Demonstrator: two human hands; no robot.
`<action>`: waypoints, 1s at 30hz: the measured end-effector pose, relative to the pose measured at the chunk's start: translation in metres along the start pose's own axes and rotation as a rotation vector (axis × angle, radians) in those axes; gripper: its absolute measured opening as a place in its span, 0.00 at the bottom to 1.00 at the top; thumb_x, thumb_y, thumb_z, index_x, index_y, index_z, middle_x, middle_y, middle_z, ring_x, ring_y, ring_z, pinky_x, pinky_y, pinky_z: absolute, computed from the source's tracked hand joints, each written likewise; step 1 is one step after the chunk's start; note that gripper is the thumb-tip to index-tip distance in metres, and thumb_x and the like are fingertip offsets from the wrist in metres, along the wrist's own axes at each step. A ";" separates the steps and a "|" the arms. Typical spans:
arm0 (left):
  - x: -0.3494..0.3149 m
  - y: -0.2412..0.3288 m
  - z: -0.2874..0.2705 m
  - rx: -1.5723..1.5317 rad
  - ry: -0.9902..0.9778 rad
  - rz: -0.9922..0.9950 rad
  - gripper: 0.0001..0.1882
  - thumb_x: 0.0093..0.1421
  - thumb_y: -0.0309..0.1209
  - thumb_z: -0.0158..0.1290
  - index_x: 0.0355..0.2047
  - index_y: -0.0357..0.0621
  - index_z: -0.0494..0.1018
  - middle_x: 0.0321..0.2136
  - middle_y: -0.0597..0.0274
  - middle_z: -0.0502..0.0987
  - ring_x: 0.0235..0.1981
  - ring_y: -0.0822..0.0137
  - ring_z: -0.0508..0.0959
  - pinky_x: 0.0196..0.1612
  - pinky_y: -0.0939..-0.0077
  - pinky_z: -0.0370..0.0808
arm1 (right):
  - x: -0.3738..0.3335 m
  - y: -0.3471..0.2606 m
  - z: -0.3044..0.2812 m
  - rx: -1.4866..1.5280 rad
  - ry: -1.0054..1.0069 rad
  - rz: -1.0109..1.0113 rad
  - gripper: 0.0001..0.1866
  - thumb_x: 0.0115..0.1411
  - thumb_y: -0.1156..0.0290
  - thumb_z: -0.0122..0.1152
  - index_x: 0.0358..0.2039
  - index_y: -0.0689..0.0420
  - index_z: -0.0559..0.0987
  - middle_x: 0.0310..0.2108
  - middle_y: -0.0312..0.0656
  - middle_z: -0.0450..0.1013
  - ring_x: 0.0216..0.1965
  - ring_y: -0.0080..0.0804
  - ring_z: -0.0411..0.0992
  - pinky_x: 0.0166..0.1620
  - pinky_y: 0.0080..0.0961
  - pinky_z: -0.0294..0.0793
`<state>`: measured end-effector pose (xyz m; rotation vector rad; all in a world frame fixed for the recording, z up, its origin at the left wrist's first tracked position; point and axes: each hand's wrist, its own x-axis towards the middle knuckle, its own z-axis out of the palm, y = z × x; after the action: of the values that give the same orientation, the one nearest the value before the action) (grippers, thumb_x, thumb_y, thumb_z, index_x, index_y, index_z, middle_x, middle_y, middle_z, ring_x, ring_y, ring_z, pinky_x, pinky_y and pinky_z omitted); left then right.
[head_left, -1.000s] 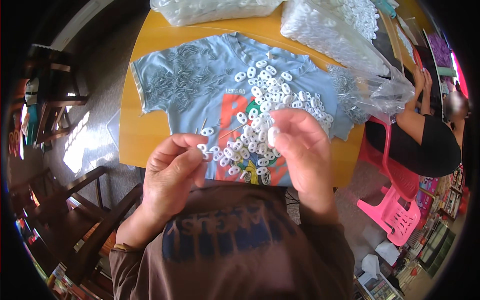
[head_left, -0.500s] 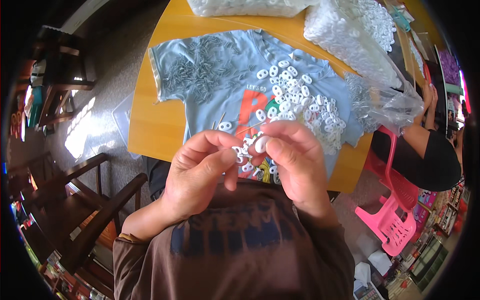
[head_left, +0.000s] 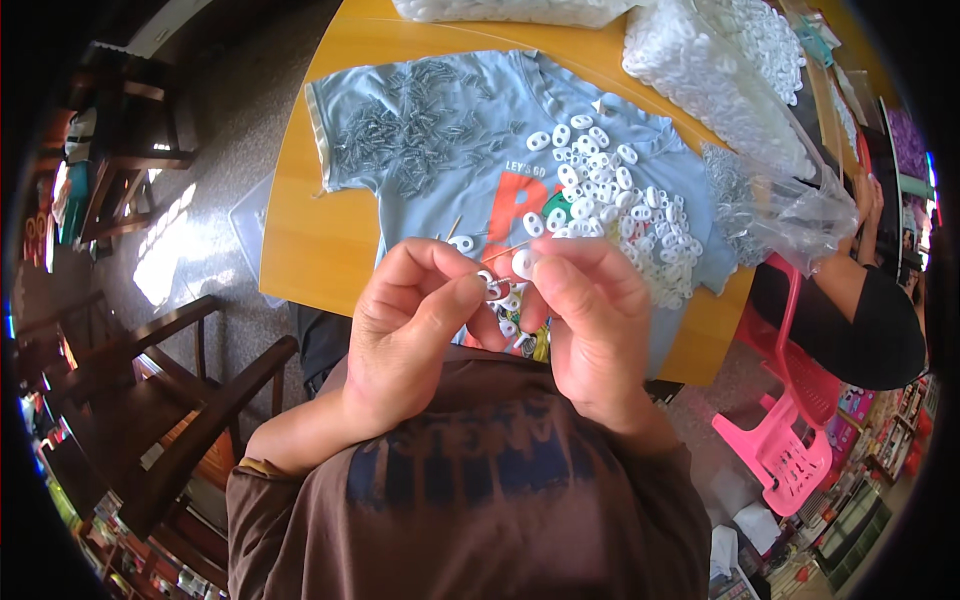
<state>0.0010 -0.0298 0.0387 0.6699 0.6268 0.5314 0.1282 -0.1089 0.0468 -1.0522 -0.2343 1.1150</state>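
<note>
My left hand [head_left: 400,335] pinches a small white plastic piece with a thin metal spring-like part [head_left: 493,285] showing at its end. Between the thumb and fingers of my right hand [head_left: 597,330] is a white oval plastic piece [head_left: 523,263]. The two pieces are close together, a narrow gap between them. Beneath my hands a pale blue T-shirt [head_left: 440,208] lies spread out. On its right half is a heap of white two-holed oval pieces [head_left: 625,178]; on its left sleeve side lie many small grey spring-like pieces [head_left: 410,130]. A thin wooden stick [head_left: 456,228] lies near my left fingers.
The shirt lies on a yellow wooden table [head_left: 285,240]. Clear bags of white pieces [head_left: 715,100] stand at the far right, beside a bag of grey pieces [head_left: 735,200]. Another person's arm [head_left: 855,270] and a pink plastic chair [head_left: 790,450] are at right; dark wooden chairs [head_left: 170,400] are at left.
My left hand has tipped its white piece so the spring-like part points toward the right hand. The right hand still pinches the white oval. The view has shifted slightly.
</note>
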 end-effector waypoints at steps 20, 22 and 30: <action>-0.001 -0.007 0.002 0.031 -0.018 0.198 0.07 0.57 0.16 0.46 0.35 0.37 0.63 0.29 0.56 0.74 0.29 0.68 0.78 0.32 0.80 0.75 | 0.001 0.009 0.007 0.036 0.032 -0.056 0.07 0.56 0.75 0.58 0.35 0.62 0.73 0.33 0.45 0.75 0.29 0.18 0.71 0.23 0.14 0.68; -0.003 -0.006 0.001 0.016 -0.040 0.172 0.08 0.58 0.16 0.45 0.38 0.37 0.63 0.32 0.56 0.74 0.30 0.68 0.78 0.34 0.79 0.75 | 0.000 0.008 0.010 0.087 0.049 -0.020 0.07 0.56 0.75 0.58 0.34 0.61 0.73 0.32 0.44 0.75 0.29 0.19 0.72 0.24 0.14 0.69; -0.006 -0.004 0.000 0.090 -0.017 0.180 0.09 0.59 0.17 0.43 0.40 0.35 0.66 0.34 0.55 0.74 0.30 0.68 0.78 0.35 0.78 0.74 | -0.001 0.014 0.009 0.117 0.010 -0.081 0.07 0.56 0.75 0.58 0.35 0.62 0.73 0.34 0.43 0.74 0.34 0.23 0.73 0.30 0.16 0.73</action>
<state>-0.0023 -0.0362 0.0381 0.8203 0.5798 0.6664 0.1135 -0.1042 0.0410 -0.9363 -0.2001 1.0380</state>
